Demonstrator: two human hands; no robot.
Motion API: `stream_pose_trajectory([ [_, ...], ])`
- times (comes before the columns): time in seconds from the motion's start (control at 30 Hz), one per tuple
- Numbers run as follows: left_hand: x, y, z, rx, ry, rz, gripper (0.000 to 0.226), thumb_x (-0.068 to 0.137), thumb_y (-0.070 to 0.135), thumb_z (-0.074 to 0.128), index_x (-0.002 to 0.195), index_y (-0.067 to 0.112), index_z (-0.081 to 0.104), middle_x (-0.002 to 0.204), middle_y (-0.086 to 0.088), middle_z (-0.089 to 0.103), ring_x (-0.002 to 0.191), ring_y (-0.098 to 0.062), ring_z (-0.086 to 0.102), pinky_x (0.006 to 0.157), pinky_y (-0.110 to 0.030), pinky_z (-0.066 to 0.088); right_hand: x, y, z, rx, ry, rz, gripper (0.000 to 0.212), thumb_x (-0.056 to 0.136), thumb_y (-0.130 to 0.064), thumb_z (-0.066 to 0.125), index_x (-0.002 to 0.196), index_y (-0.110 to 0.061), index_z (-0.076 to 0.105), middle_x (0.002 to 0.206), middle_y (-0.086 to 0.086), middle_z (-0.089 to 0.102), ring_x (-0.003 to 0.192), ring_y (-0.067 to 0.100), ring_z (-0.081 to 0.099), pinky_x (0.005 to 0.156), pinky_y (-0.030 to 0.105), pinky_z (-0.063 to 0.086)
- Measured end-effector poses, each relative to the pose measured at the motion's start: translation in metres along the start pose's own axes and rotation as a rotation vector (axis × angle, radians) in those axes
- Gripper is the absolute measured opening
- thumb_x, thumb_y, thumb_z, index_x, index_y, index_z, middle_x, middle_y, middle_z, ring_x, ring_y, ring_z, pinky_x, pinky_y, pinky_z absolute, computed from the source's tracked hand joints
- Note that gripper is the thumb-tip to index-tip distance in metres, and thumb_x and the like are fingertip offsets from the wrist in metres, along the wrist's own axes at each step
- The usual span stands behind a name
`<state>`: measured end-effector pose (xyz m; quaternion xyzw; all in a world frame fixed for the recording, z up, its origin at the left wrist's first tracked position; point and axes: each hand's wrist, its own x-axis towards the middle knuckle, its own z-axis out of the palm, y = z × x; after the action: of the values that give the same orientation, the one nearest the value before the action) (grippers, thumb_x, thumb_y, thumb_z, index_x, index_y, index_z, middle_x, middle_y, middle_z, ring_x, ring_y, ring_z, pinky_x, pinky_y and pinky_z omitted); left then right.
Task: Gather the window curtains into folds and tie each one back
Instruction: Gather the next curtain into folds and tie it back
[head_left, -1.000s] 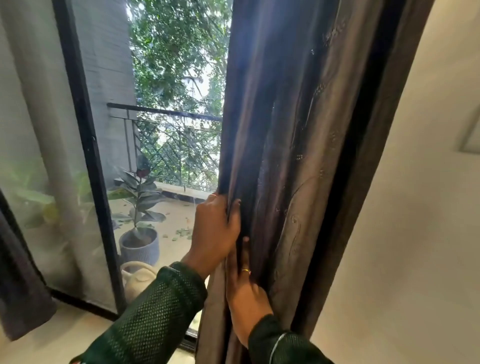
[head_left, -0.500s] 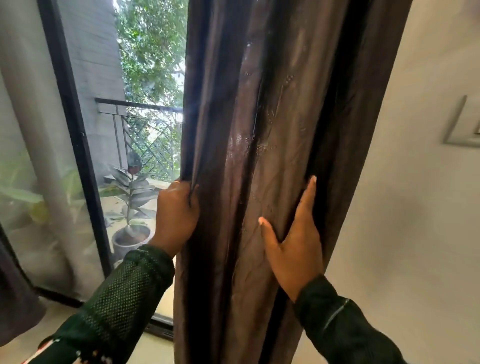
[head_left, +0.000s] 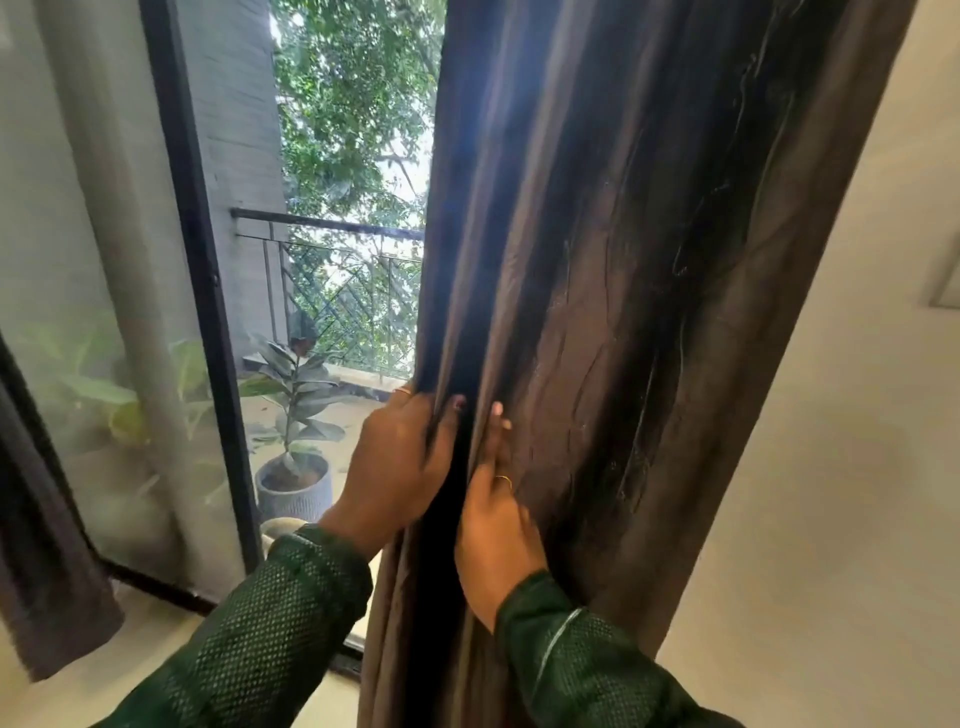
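Observation:
A dark brown curtain (head_left: 649, 291) hangs in deep vertical folds at the right side of the window, next to the wall. My left hand (head_left: 400, 462) grips its left edge, fingers wrapped around the outer folds. My right hand (head_left: 496, 519), wearing a ring, presses into a fold just to the right, its fingertips tucked into the fabric. The two hands sit close together at the same height. A second dark curtain (head_left: 47, 571) hangs at the far left, only its lower part in view.
A sheer white curtain (head_left: 104, 260) covers the left pane behind a black window frame (head_left: 208, 322). Outside, a potted plant (head_left: 296, 441) stands on the balcony by a railing (head_left: 332, 228). A cream wall (head_left: 831, 467) with a switch plate (head_left: 948, 280) is at the right.
My right hand has come back left from the curtain's right part to beside my left hand, pinching a fold. The left hand keeps hold of the edge.

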<state>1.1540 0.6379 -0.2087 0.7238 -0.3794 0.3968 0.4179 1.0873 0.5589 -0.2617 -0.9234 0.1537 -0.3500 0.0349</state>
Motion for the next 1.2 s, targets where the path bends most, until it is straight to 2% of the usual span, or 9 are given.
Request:
stream_pose_trajectory([
  [0.13, -0.007, 0.011, -0.002, -0.112, -0.034, -0.036, 0.043, 0.092, 0.032, 0.036, 0.068, 0.003, 0.057, 0.066, -0.004, 0.048, 0.054, -0.02, 0.046, 0.053, -0.019, 0.02, -0.017, -0.014, 0.026, -0.012, -0.294, -0.054, 0.054, 0.074, -0.012, 0.042, 0.127, -0.003, 0.043, 0.12, 0.02, 0.062, 0.064, 0.02, 0.07, 0.045, 0.02, 0.052],
  [0.3, -0.013, 0.015, 0.003, -0.011, -0.043, -0.068, 0.041, 0.086, 0.037, 0.054, 0.074, 0.0, 0.064, 0.072, -0.016, 0.061, 0.061, -0.03, 0.06, 0.055, -0.024, 0.038, -0.039, -0.011, 0.018, -0.011, -0.435, -0.128, 0.052, 0.066, -0.011, 0.029, 0.097, -0.005, 0.07, 0.083, 0.016, 0.072, 0.047, 0.015, 0.064, 0.038, 0.016, 0.043],
  [0.4, -0.01, 0.011, 0.003, 0.01, -0.007, -0.069, 0.029, 0.08, 0.019, 0.045, 0.064, -0.003, 0.056, 0.063, -0.02, 0.056, 0.049, -0.033, 0.056, 0.051, -0.027, 0.03, -0.035, -0.002, 0.0, 0.063, -0.458, -0.232, 0.063, 0.088, -0.008, 0.033, 0.147, -0.001, 0.01, 0.138, 0.027, 0.04, 0.093, 0.029, 0.065, 0.076, 0.028, 0.052],
  [0.5, -0.007, 0.0, -0.002, 0.048, 0.029, -0.097, 0.026, 0.075, 0.014, 0.038, 0.063, -0.004, 0.054, 0.06, -0.023, 0.054, 0.046, -0.035, 0.055, 0.051, -0.031, 0.028, -0.031, 0.016, -0.016, 0.182, -0.375, -0.331, 0.089, 0.094, -0.033, 0.039, 0.136, -0.02, -0.038, 0.156, 0.016, -0.014, 0.144, 0.033, 0.006, 0.113, 0.039, 0.029],
  [0.6, -0.005, -0.006, -0.002, 0.108, 0.04, -0.109, 0.023, 0.074, 0.008, 0.038, 0.065, -0.005, 0.054, 0.061, -0.026, 0.054, 0.046, -0.037, 0.055, 0.047, -0.032, 0.032, -0.015, 0.041, -0.025, 0.127, 0.21, -0.335, 0.09, 0.084, -0.039, 0.042, 0.147, -0.009, -0.015, 0.154, 0.017, -0.02, 0.143, 0.033, -0.016, 0.118, 0.039, 0.006],
  [0.7, -0.006, -0.001, -0.002, 0.133, 0.061, -0.108, 0.02, 0.075, 0.004, 0.039, 0.066, -0.007, 0.053, 0.062, -0.027, 0.055, 0.046, -0.039, 0.054, 0.044, -0.027, 0.039, 0.015, 0.068, -0.051, 0.105, 0.412, -0.059, 0.1, 0.081, -0.039, 0.053, 0.147, -0.008, -0.015, 0.152, 0.023, -0.015, 0.141, 0.027, -0.025, 0.115, 0.038, -0.007],
  [0.97, -0.018, 0.027, -0.008, 0.129, 0.112, -0.166, 0.013, 0.077, -0.006, 0.044, 0.07, -0.01, 0.054, 0.066, -0.025, 0.057, 0.053, -0.04, 0.056, 0.055, -0.032, 0.04, 0.034, 0.098, -0.067, 0.559, 0.13, 0.439, 0.111, 0.082, -0.036, 0.068, 0.144, -0.019, -0.022, 0.158, 0.008, -0.004, 0.146, 0.024, 0.003, 0.116, 0.038, 0.008],
  [1.07, -0.023, 0.036, -0.013, 0.125, 0.112, -0.168, 0.01, 0.075, -0.009, 0.046, 0.07, -0.01, 0.055, 0.066, -0.023, 0.057, 0.053, -0.038, 0.056, 0.06, -0.031, 0.037, 0.029, 0.097, -0.068, 0.913, 0.021, 0.437, 0.085, 0.081, -0.021, 0.071, 0.148, -0.016, 0.02, 0.142, 0.005, 0.043, 0.126, 0.02, 0.045, 0.108, 0.029, 0.032],
  [1.2, -0.029, 0.048, -0.025, 0.161, 0.136, -0.151, 0.008, 0.073, -0.012, 0.048, 0.067, -0.009, 0.053, 0.062, -0.022, 0.055, 0.048, -0.037, 0.054, 0.056, -0.029, 0.036, 0.019, 0.095, -0.067, 0.762, 0.103, 0.359, 0.015, 0.079, -0.012, 0.071, 0.093, -0.008, 0.07, 0.08, 0.0, 0.066, 0.076, 0.02, 0.064, 0.082, 0.044, 0.055],
])
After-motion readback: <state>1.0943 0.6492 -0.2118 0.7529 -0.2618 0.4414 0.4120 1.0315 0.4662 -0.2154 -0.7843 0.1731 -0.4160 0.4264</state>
